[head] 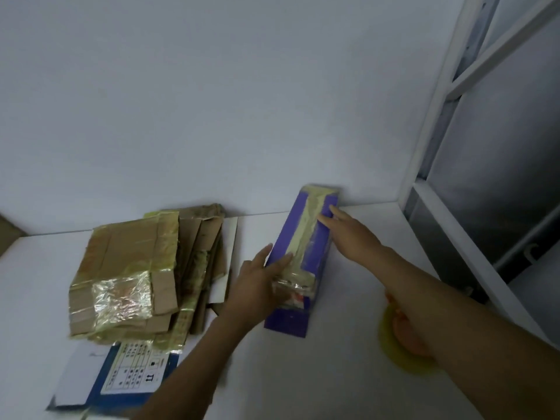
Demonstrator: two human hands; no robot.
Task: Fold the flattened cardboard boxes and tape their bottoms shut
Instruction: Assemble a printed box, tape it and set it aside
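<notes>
At the lower left a flattened blue-and-white printed carton (91, 380) lies on the white table (333, 374). A pile of flattened brown cardboard boxes patched with yellowish tape (127, 268) sits partly on top of it. Next comes the left hand (257, 283), fingers straight and close together, pressing the near end of a yellowish tape strip (306, 231). That strip runs along the upturned bottom of the long purple cardboard box (288, 321), which stands against the wall. The right hand (354, 234) lies flat on the far part, fingers extended and slightly spread. A yellow tape roll (388, 338) rests under that forearm. I read this as smoothing the seam. Next I'd rub down the tape ends, then take a flat box from the pile.
</notes>
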